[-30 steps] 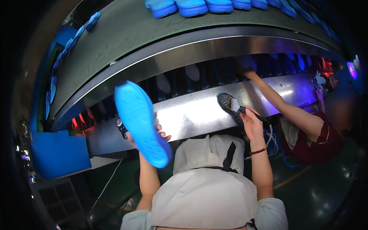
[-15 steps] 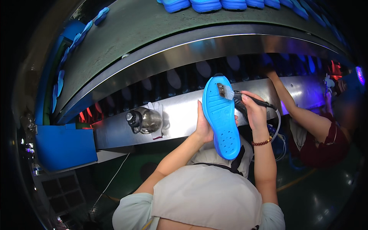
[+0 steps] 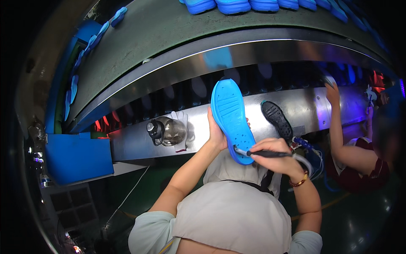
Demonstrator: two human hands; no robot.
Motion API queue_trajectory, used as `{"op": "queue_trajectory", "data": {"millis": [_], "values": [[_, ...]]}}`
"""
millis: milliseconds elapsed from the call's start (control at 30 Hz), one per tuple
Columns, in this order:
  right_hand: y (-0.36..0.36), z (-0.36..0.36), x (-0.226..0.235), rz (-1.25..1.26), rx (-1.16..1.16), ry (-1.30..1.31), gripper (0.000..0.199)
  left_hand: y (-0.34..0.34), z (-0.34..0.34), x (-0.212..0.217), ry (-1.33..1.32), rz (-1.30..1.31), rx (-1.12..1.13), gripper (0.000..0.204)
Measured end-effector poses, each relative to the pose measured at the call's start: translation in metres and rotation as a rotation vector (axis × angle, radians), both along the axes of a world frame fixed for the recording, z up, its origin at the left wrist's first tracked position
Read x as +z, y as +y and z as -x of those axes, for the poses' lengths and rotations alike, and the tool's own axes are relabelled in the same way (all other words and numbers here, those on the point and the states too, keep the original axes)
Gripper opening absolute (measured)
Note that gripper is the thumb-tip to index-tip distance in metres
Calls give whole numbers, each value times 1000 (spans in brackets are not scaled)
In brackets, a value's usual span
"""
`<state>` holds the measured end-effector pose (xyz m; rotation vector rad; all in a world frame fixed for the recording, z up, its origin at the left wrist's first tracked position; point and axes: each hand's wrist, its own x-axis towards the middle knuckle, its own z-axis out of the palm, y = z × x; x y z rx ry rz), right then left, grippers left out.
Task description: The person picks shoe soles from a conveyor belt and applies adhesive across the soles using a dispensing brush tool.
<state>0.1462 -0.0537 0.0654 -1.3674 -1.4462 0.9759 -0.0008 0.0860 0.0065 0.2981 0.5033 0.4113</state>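
Two curved bands fill the upper field: a dark green conveyor belt [image 3: 160, 34], on which a row of blue soles [image 3: 249, 5] is carried along the far edge, and below it a polished steel surface [image 3: 139, 142] that runs from left to right. A blue box [image 3: 78, 158] is seen fixed at the left end of the surface. The wearer's pale apron [image 3: 228, 216] occupies the lower centre. At far right a co-worker in a dark red top [image 3: 363, 173] is seen, with one arm raised to the surface.

A blue shoe sole [image 3: 232, 118] is held upright above the near edge of the surface, tread side toward the camera and toe uppermost. It is grasped from behind by the left hand [image 3: 216, 133], the fingers being wrapped around its left edge near the heel. A thin dark brush tool [image 3: 264, 154] is gripped by the right hand [image 3: 277, 158], closed around its handle, and its tip is laid against the heel of the sole.

A black sole [image 3: 277, 118] lies on the surface just right of the blue one. A clear water bottle with a black cap [image 3: 167, 131] lies on its side on the surface, touching a white glove [image 3: 181, 127] behind it.
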Motion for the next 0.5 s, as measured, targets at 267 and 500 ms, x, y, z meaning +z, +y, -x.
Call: {"op": "queue_trajectory", "data": {"millis": [267,500], "values": [[34,-17,14,-137,-203,212,17,-32,-31,29,-13,45,7,87],[27,-30,25,92,-274,405,16,-26,-35,35,127,-154,90,92]]}}
